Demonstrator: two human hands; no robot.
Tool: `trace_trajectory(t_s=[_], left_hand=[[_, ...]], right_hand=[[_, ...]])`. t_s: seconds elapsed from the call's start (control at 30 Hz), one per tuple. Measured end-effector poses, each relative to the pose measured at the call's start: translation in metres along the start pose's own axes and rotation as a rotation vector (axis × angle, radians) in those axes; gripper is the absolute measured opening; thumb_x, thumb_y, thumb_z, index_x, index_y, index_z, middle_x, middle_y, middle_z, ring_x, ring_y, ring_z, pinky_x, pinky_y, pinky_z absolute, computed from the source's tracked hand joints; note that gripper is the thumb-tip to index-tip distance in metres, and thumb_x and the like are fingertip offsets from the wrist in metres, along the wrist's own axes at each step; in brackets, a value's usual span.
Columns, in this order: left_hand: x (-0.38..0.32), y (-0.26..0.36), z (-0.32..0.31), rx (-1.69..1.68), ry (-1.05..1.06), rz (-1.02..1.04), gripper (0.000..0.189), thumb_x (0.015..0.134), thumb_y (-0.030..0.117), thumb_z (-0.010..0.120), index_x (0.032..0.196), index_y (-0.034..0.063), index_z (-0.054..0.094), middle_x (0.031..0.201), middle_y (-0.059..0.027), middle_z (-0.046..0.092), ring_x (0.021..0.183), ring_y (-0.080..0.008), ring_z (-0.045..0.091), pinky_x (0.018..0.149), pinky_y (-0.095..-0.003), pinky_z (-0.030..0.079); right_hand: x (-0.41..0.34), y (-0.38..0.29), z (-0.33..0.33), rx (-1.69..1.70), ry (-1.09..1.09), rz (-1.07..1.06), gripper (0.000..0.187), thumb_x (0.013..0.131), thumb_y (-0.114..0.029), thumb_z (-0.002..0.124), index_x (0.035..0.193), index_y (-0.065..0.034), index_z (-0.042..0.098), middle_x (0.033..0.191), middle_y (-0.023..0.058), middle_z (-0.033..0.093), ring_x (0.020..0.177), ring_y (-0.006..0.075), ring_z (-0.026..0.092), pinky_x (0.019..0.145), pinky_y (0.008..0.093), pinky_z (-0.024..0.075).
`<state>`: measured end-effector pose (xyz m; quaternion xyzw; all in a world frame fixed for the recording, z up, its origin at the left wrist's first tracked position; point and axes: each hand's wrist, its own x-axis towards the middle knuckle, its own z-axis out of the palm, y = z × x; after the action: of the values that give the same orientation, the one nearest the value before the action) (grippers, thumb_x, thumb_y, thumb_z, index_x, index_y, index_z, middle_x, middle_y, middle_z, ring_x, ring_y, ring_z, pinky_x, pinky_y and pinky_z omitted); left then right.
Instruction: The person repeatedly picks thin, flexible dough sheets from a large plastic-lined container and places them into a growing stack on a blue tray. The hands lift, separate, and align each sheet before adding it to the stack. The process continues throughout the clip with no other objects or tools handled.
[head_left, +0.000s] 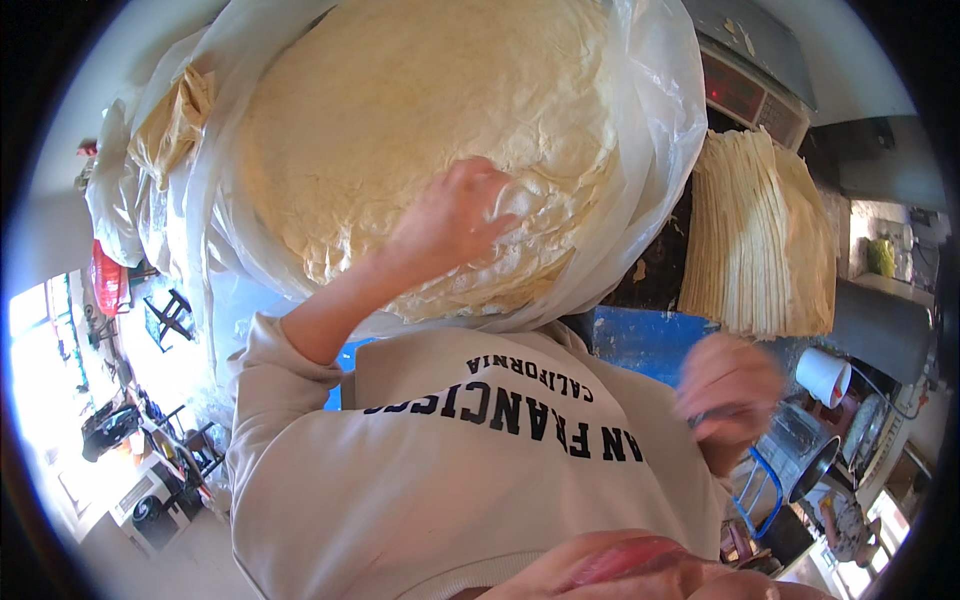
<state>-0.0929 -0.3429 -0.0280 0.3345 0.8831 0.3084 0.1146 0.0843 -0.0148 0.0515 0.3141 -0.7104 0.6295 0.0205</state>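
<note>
Before me lies a large round stack of thin, pale flatbread sheets (420, 97), inside an opened clear plastic bag (652, 112). My left hand (469, 210) is over the near part of the stack, thumb and fingers apart, by the bubbled, ruffled edge of the upper sheets. Whether it touches them is hard to tell. My right hand (731, 390) is blurred and raised at my right side, just below a block of folded flatbread sheets (750, 232). Its fingers look curled, but blur hides whether anything is in them. A dark band shows near that wrist.
A digital scale (731, 86) with a red display stands behind the folded sheets. Plastic bags (169, 127) hang over the left side. At right are a white bucket (823, 377), a metal pot (806, 450) and a person (844, 529) farther off. A black stool (169, 319) stands left.
</note>
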Motion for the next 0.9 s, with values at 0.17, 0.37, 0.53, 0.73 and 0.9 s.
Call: trace_trajectory(t_s=[0.17,0.37,0.53,0.73,0.9], left_hand=[[-0.003,-0.040,-0.017,0.251,0.011,0.082,0.044,0.086,0.030,0.074,0.118,0.0037,0.058,0.116,-0.0140,0.056,0.110,-0.0347,0.055,0.092,-0.0449,0.049],[0.021,-0.067,-0.015,0.245,-0.092,0.160,0.041,0.086,0.032,0.072,0.111,0.0038,0.056,0.109,-0.0125,0.057,0.104,-0.0345,0.056,0.087,-0.0452,0.049],[0.032,-0.071,-0.017,0.153,-0.084,0.177,0.036,0.089,0.033,0.069,0.112,0.0083,0.058,0.107,-0.0108,0.060,0.102,-0.0339,0.058,0.084,-0.0450,0.050],[0.036,-0.069,-0.012,0.100,-0.049,0.275,0.022,0.090,0.029,0.068,0.099,0.0097,0.064,0.105,-0.0107,0.062,0.097,-0.0356,0.063,0.080,-0.0463,0.053],[0.038,-0.070,-0.014,-0.133,-0.055,0.142,0.018,0.090,0.025,0.065,0.098,0.0089,0.065,0.103,-0.0104,0.063,0.095,-0.0349,0.064,0.082,-0.0453,0.052]], right_hand=[[0.047,0.021,0.095,0.389,-0.400,0.078,0.030,0.077,-0.022,0.088,0.099,-0.0075,0.073,0.093,0.0037,0.072,0.083,0.0250,0.068,0.072,0.0336,0.0496],[0.055,0.027,0.119,0.616,-0.663,-0.014,0.023,0.081,-0.023,0.085,0.087,-0.0078,0.069,0.084,0.0040,0.069,0.077,0.0255,0.065,0.067,0.0346,0.0476],[0.079,0.015,0.119,0.550,-0.315,0.253,0.016,0.091,-0.019,0.075,0.085,-0.0056,0.069,0.078,0.0056,0.067,0.076,0.0216,0.065,0.066,0.0343,0.0478],[0.130,0.094,0.126,-0.553,0.259,0.441,0.012,0.092,-0.011,0.069,0.100,-0.0027,0.067,0.095,0.0102,0.068,0.084,0.0240,0.066,0.071,0.0359,0.0512],[0.113,0.146,0.128,-0.879,0.216,0.377,0.011,0.093,-0.011,0.068,0.101,-0.0049,0.065,0.092,0.0148,0.066,0.085,0.0297,0.066,0.072,0.0375,0.0522]])
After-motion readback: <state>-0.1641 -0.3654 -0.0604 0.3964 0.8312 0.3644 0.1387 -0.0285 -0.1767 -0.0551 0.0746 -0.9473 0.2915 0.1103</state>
